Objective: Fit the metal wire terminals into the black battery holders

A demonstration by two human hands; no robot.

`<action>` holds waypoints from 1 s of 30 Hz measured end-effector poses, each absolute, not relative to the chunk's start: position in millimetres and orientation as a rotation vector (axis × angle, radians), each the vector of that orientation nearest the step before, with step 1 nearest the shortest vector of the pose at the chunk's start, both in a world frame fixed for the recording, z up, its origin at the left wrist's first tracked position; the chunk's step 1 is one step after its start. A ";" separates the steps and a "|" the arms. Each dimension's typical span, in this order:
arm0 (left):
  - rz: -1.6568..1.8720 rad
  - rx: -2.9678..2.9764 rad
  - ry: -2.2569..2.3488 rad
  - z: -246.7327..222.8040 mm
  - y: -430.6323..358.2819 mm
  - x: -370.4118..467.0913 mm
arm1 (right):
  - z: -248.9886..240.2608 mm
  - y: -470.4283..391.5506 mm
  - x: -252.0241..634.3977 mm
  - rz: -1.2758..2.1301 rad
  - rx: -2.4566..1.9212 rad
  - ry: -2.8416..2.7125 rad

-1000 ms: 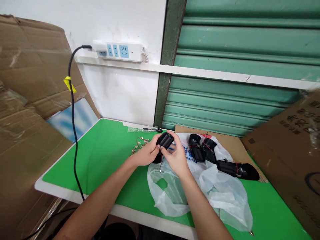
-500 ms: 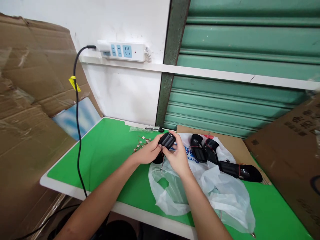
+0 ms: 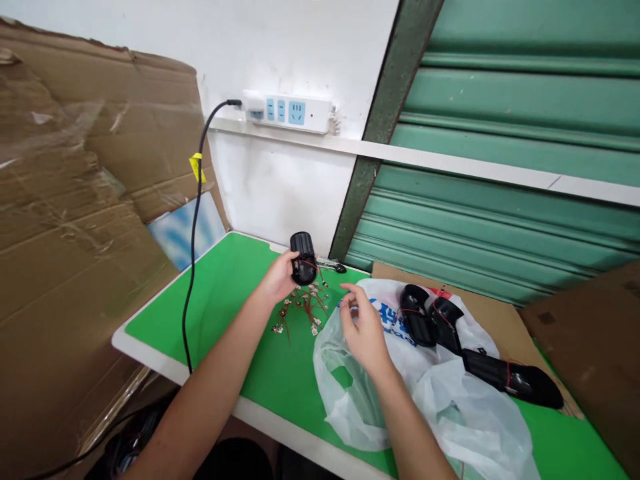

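Observation:
My left hand grips a black plastic case by its left side, raised over the back of the table. The case has a ribbed upper part, a rounded glossy lower end and a red wire across it. To its right, my right hand is over the edge of a white plastic bag, fingers curled but apart, with nothing visible in them. Beneath the held case lies a cluster of small metal battery contacts on thin red wires. Similar black cases with red wires rest on the bag at the right.
The green-topped table stands against a white wall and a green shutter. A black cable runs down from a power strip past the table's left part. Cardboard flanks the left; a carton flanks the right.
Both hands held the black case before; now only my left hand does, turned upright and farther left. My right hand has let go and drawn apart. The view has shifted left.

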State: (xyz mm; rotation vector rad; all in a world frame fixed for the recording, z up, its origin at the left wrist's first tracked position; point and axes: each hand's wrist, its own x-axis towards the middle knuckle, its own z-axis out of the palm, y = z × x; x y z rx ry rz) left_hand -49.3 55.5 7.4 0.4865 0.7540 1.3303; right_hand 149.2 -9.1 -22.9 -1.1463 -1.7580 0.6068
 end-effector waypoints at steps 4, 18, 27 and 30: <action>1.300 0.477 0.744 5.2 57.8 -51.5 | -29.7 -14.1 141.3 0.496 -1.121 -2.077; 1.274 0.610 0.649 -4.5 55.0 -47.7 | -32.8 -21.7 125.0 0.161 -1.385 -2.418; 1.297 0.669 0.671 -7.5 52.5 -39.8 | -29.0 -27.2 119.5 -0.157 -1.357 -2.544; 1.280 0.650 0.691 -3.5 51.2 -38.8 | -32.2 -26.8 118.3 -0.182 -1.343 -2.560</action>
